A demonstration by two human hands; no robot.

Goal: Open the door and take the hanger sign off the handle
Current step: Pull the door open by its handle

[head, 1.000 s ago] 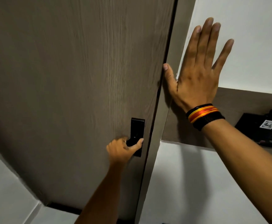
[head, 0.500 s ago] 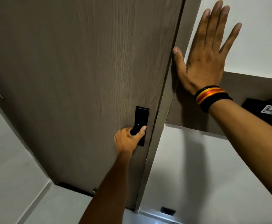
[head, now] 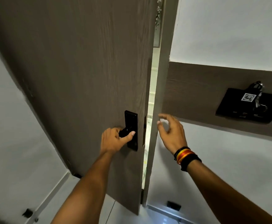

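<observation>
- Door [head: 77,78] stood ajar, a thin bright gap between its edge and the frame [head: 160,94].
- Left hand [head: 114,141] had its fingers clamped round the black handle [head: 126,132], thumb laid across the front of it.
- Right hand [head: 172,133] hung just beside the frame at gap height, fingers apart and loosely curled, gripping nothing. Blurred, so contact with the frame was unclear.
- Hanger sign: not visible anywhere. My guess is it hung on the outer handle, behind the door.
- Risk: right fingertips sat near the gap; if the left grip slipped and the door swung back, they could get pinched.
- Risk: reaching round blind could knock the sign to the floor.
- Outer side of the door and the room beyond the gap were hidden.
- Black panel [head: 248,109] on the wall carried a label and something dangling; neither readable.
</observation>
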